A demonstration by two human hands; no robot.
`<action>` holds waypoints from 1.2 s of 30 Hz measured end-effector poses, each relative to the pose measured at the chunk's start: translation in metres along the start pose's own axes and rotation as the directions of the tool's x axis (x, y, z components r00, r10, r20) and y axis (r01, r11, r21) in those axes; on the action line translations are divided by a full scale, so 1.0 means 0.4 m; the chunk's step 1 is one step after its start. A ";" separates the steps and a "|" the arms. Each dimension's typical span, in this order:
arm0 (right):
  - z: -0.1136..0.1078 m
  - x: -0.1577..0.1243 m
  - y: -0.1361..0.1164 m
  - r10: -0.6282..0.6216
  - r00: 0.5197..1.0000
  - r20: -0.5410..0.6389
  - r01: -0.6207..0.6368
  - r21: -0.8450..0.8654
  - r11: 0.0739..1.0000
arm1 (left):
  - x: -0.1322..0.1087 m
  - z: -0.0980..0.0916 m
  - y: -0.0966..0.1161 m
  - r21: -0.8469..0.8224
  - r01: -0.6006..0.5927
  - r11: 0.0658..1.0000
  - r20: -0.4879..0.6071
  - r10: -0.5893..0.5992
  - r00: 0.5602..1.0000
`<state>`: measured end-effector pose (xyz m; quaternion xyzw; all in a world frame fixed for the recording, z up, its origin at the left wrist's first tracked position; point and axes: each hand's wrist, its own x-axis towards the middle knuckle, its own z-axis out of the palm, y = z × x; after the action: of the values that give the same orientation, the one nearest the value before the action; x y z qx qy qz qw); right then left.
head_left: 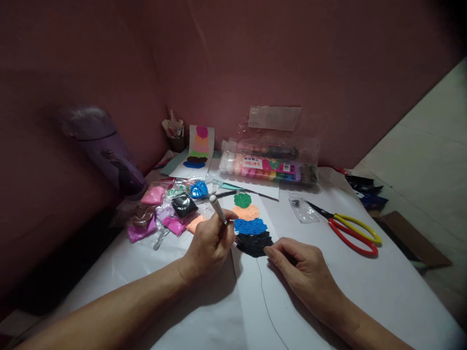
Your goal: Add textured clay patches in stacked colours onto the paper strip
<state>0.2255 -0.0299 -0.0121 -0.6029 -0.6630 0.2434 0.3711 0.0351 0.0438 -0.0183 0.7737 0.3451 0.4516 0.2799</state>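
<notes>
My left hand point(211, 243) is closed round a white pen point(218, 210), its upper end leaning up and left, at the left edge of the clay picture. On a white paper strip point(251, 301) lie clay bands from top to bottom: green point(242, 200), orange point(246, 212), blue point(250, 226) and black point(254, 244). My right hand point(301, 265) has thumb and forefinger pinched at the right end of the black band; whatever they hold is too small to make out. A thin curved line runs down the strip below the black clay.
Bagged clay point(184, 205) lies in a pile at the left. Scissors point(352, 228) with red and yellow handles rest at the right, beside a small clear bag point(302, 209). Behind are a clay pack point(270, 165), a coloured card point(199, 146) and a purple bottle point(105, 150).
</notes>
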 end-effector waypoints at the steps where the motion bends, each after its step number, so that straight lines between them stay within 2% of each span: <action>1: 0.000 0.000 -0.001 -0.001 1.000 -0.001 0.001 -0.001 1.000 | 0.000 0.000 0.000 0.004 -0.003 1.000 0.006 0.003 1.000; 9: 0.002 -0.001 -0.001 -0.006 1.000 -0.005 0.005 -0.002 1.000 | -0.001 -0.003 -0.007 0.080 -0.034 0.996 0.044 0.031 0.999; 21: 0.002 -0.001 0.003 -0.012 1.000 -0.006 0.012 -0.001 1.000 | 0.001 -0.008 -0.005 0.167 -0.102 0.981 -0.009 0.105 0.994; 25: -0.001 -0.003 0.001 -0.019 1.000 -0.006 0.019 -0.010 1.000 | -0.001 -0.010 -0.001 0.142 -0.125 0.982 -0.071 0.136 0.988; 28: -0.002 -0.003 -0.001 -0.017 1.000 -0.005 0.017 -0.018 1.000 | -0.003 -0.009 0.001 0.106 -0.105 0.989 -0.103 0.116 0.988; 36: 0.004 0.000 0.002 -0.008 1.000 -0.012 0.008 -0.001 1.000 | -0.010 -0.002 0.000 -0.024 -0.028 0.999 -0.002 0.028 1.000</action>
<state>0.2247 -0.0294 -0.0138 -0.6019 -0.6633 0.2381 0.3756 0.0330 0.0409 -0.0201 0.7746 0.3291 0.4601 0.2828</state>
